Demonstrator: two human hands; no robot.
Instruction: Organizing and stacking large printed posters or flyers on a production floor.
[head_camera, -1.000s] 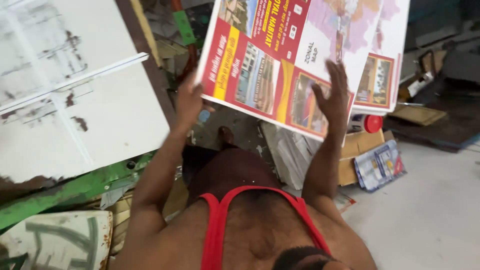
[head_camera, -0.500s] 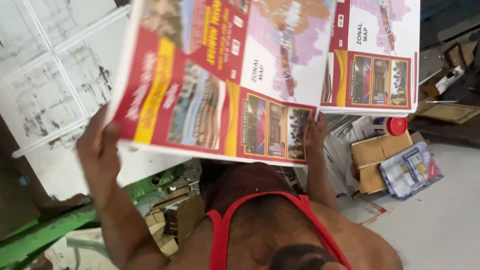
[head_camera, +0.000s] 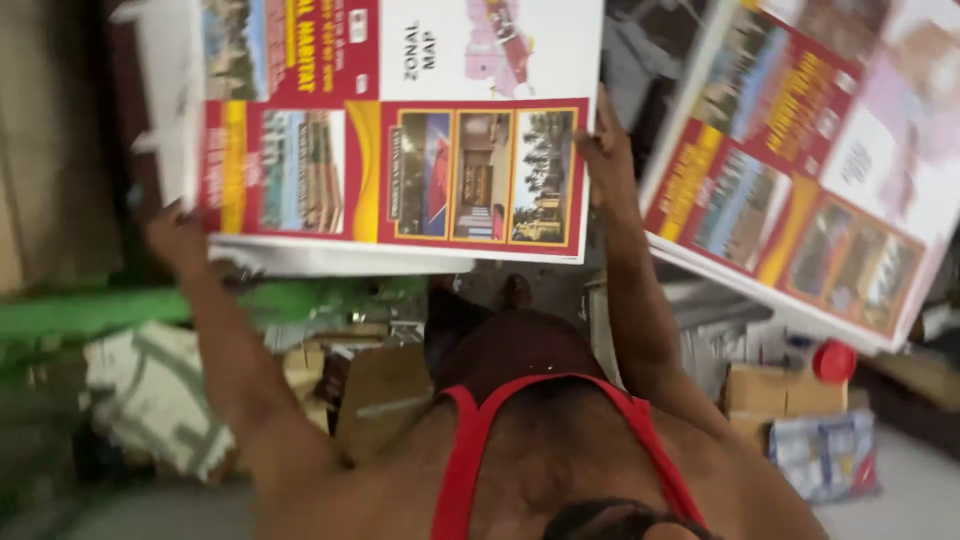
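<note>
The head camera looks down over the person's chest, with red straps (head_camera: 470, 450) across it, and both arms are raised in front.

The left hand (head_camera: 175, 235) grips the lower left corner of a stack of printed sheets (head_camera: 400, 130). The fingers are closed around the edge of the stack, but the picture is blurred there, so I cannot tell how many sheets they pinch. The right hand (head_camera: 603, 150) holds the right edge of the same stack, with the thumb side toward the camera and the fingers behind the paper, pressing on the edge. So both hands are closed on the stack, one at each side, and the stack is held up in the air, tilted a little, above the person's knees.

The top sheet is red and yellow, with small photos of buildings and a white part with a pink map. Under it, white edges of more sheets stick out at the left and at the bottom.

To the right, apart from the hands, a second pile of the same printed sheets (head_camera: 810, 190) lies slanted. Below that pile there is a red cap (head_camera: 834, 361), a cardboard box (head_camera: 765, 395) and a bluish packet (head_camera: 825, 455) on the grey floor. At the left, a green bar (head_camera: 150, 310) runs below the held stack, and crumpled paper (head_camera: 150, 395) lies under it.
</note>
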